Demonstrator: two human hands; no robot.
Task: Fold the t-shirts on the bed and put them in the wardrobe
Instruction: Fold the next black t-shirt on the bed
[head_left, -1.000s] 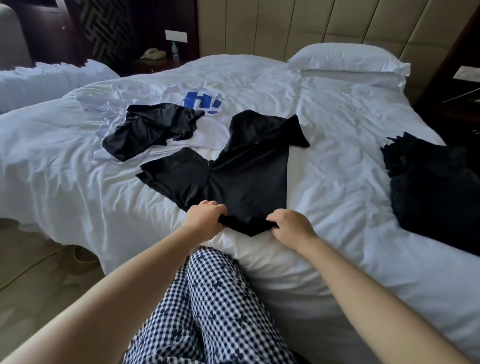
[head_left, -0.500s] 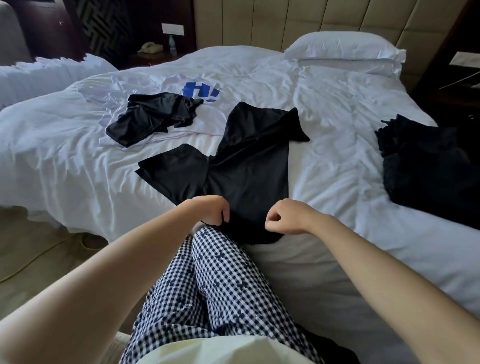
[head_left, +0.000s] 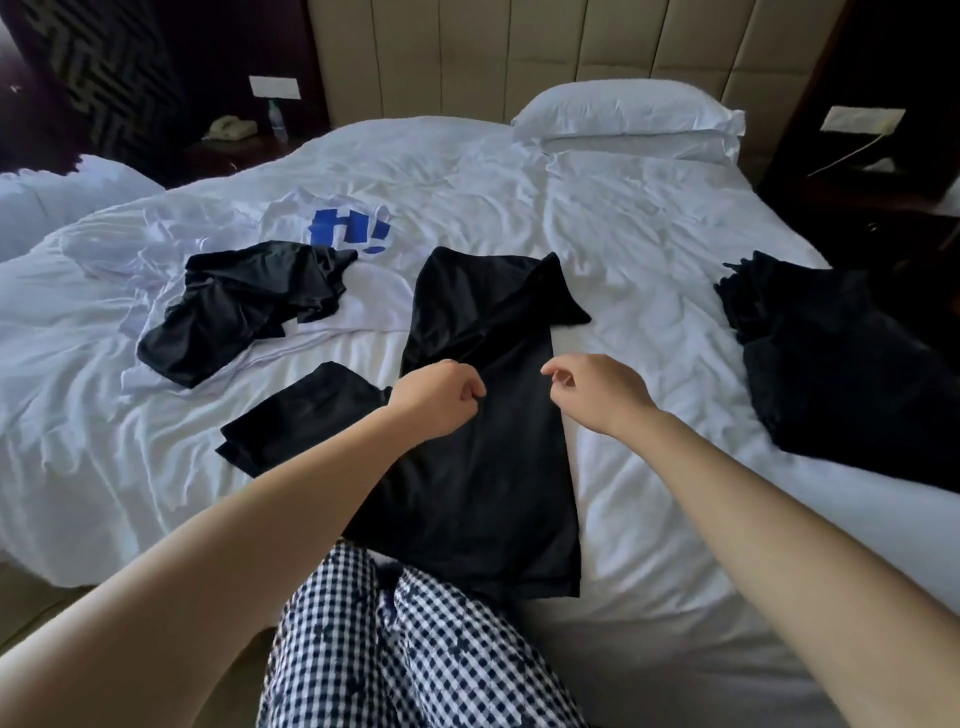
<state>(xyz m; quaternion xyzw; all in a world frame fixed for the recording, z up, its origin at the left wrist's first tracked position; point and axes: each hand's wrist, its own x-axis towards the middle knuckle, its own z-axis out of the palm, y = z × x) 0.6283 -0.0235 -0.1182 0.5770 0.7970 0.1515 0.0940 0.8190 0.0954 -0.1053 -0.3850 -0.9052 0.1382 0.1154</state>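
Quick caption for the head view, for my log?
Left hand and right hand poised over a black t-shirt lying on the white bed.

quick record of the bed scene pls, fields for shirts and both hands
current shirt: black t-shirt, flat, near edge of bed
left hand: curled over it, grip unclear
right hand: loosely curled, holds nothing
unfolded: crumpled black garment on white t-shirt
right side: dark clothes pile
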